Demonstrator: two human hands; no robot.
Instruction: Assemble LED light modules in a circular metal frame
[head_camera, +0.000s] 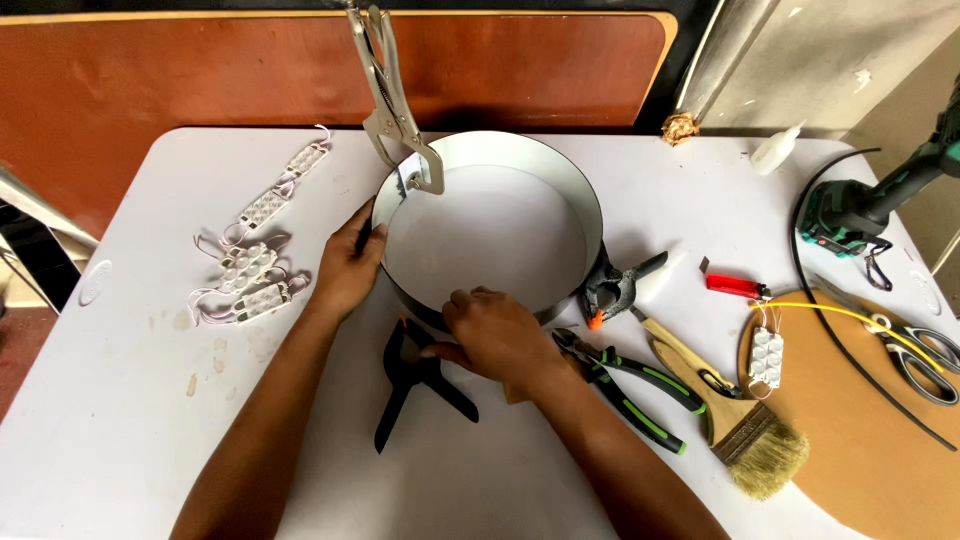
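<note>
A round metal ring (590, 205) with a white inner face stands on the white table (120, 420). Silver locking pliers (392, 100) clamp its far left rim. A black spring clamp (613, 288) with orange tips grips its right side. My left hand (347, 270) presses flat against the ring's outer left wall. My right hand (495, 335) rests on the near rim, fingers curled over the edge. Beside it, a second black spring clamp (410, 385) lies at the near rim; whether the hand grips it is unclear.
White LED module strings (255, 265) lie at the left. Green-handled pliers (630, 390), a paint brush (740, 430) and a red lighter (735, 286) lie to the right. A brown board (870, 450) holds scissors (925, 355) and one more LED module (767, 355). A green power drill (860, 205) sits far right.
</note>
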